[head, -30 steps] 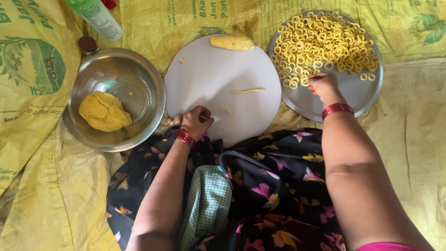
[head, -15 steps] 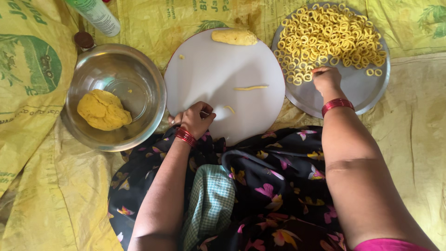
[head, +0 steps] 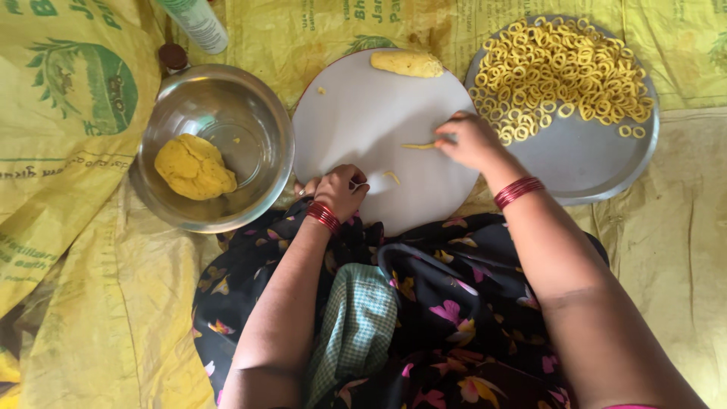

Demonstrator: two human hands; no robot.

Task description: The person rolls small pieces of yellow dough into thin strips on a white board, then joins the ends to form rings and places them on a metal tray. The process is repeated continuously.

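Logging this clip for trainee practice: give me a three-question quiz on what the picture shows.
1. True or false: the right hand touches a thin dough strip on the white board.
2. Where is the dough lump? A) steel bowl B) round tray C) board
3. What shape are the pieces on the tray?

Key: 1 true; 2 A; 3 rings.

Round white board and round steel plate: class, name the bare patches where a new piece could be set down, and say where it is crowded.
The round white board is bare between the yellow dough log at its far edge and the left hand. The round steel plate is bare along its near half, beside the right hand. Its far half is crowded with small yellow dough rings.
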